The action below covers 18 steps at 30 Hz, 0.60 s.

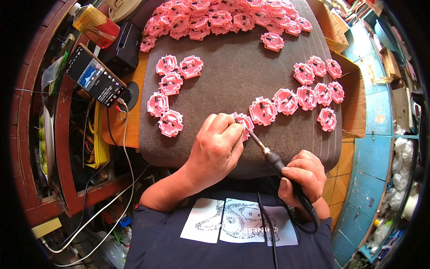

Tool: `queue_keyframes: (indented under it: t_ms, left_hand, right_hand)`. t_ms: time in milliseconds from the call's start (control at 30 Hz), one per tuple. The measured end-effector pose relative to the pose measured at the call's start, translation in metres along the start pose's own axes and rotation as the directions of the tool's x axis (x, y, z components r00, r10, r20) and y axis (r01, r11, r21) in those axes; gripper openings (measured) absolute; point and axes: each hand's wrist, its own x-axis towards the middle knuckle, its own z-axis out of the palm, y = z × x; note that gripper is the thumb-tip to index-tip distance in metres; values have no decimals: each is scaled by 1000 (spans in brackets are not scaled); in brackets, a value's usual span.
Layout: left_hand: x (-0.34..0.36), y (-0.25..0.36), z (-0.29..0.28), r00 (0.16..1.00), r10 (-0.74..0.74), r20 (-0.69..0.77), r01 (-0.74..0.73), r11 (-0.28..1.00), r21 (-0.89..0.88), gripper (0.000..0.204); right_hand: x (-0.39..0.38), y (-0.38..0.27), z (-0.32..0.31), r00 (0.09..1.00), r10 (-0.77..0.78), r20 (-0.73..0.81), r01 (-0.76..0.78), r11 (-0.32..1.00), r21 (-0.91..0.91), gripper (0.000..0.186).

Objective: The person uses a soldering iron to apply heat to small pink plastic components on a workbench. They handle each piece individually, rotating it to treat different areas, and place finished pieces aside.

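Observation:
My right hand (304, 177) grips a soldering iron (274, 159) by its black handle. The iron's metal tip points up and left, reaching a pink plastic part (244, 122) at the table's near edge. My left hand (217, 145) is closed in a pinch over the left side of that part, and the fingers hide what they hold. To the right of the iron's tip lies another pink part (263, 111) with a small dark piece in its middle, followed by a loose cluster of similar parts (307, 97).
A big heap of pink parts (219, 19) covers the far end of the dark table mat (224, 76). Several more parts (171, 84) lie at left. Beyond the left edge are a lit phone (95, 74) on a stand, a white cable (130, 157) and a drink bottle (95, 26). Cardboard boxes (354, 96) stand at right.

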Motion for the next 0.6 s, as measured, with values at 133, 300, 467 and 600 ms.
queue_keyframes:
  t_ms: [133, 300, 467, 600]
  left_hand:
    - [0, 1, -1, 1000, -6, 10, 6, 1000, 0, 19]
    - [-1, 1, 0, 1000, -5, 5, 5, 1000, -7, 19]
    - [0, 1, -1, 1000, -10, 8, 11, 1000, -10, 19]
    - [0, 1, -1, 1000, -14, 14, 14, 1000, -4, 19]
  right_hand:
    - [1, -1, -1, 1000, 5, 3, -5, 1000, 15, 18]
    - [0, -2, 0, 1000, 7, 2, -7, 1000, 9, 17]
    - [2, -2, -2, 1000, 15, 17, -15, 1000, 6, 19]
    - [4, -4, -2, 999, 32, 19, -32, 999, -2, 21]
